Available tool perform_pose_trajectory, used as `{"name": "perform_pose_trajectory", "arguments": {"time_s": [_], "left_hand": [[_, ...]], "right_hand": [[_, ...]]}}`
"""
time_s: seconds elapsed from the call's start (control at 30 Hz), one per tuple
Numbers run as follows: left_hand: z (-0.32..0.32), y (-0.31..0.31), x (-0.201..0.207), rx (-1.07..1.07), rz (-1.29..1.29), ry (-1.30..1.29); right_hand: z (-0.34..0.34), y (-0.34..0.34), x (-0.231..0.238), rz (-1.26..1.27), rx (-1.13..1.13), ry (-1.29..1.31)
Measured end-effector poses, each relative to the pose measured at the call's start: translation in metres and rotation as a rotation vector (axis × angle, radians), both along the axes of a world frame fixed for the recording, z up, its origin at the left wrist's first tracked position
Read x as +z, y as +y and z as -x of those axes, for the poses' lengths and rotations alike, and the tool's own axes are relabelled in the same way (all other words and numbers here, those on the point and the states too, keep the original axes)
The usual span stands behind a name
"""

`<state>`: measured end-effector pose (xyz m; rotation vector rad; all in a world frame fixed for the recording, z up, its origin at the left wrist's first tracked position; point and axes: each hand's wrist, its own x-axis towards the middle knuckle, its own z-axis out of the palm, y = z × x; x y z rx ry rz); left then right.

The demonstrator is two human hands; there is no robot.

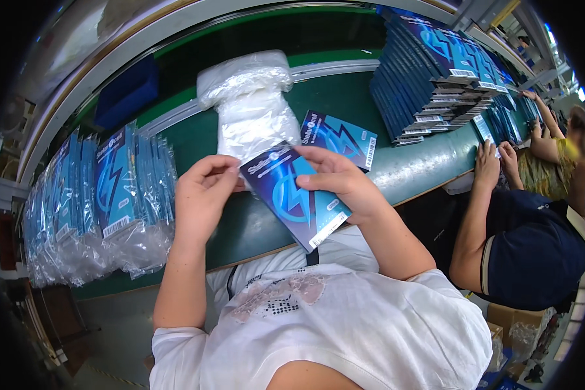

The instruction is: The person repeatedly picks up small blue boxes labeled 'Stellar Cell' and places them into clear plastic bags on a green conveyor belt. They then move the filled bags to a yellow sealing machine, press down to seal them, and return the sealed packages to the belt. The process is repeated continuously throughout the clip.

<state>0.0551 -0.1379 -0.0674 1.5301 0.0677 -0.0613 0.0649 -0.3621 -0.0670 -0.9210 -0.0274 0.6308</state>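
In front of me my right hand (344, 182) grips a flat blue box (292, 195) with a lightning design, thumb on its face and fingers at its upper edge. My left hand (205, 192) is closed in a pinch right at the box's upper left corner; what lies between its fingertips is too small to make out. Just beyond both hands lies a stack of clear plastic bags (257, 120). Another flat blue box (341, 140) rests on the green table, partly behind my right hand.
On the left stand rows of blue boxes in clear bags (114, 188). Tall piles of unbagged blue boxes (416, 78) rise at the far right. Behind the table edge sits a dark blue bin (129, 94). To my right, a co-worker's hands (487, 166) handle similar boxes.
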Motion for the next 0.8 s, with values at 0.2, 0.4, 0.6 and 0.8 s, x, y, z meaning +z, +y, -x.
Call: {"name": "perform_pose_trajectory", "arguments": {"time_s": [0.2, 0.4, 0.6, 0.8], "left_hand": [[0.017, -0.015, 0.022, -0.117, -0.478, -0.366], [0.011, -0.018, 0.007, 0.058, 0.175, -0.076], [0.003, -0.028, 0.009, -0.12, 0.625, 0.019], [0.01, -0.016, 0.03, -0.159, 0.665, 0.006]], "right_hand": [[0.01, 0.018, -0.003, 0.258, -0.297, -0.038], [0.018, 0.031, 0.004, 0.133, -0.466, -0.185], [0.006, 0.034, 0.001, 0.298, -0.353, -0.216], [0.0, 0.029, 0.027, 0.509, -0.173, -0.807]]}}
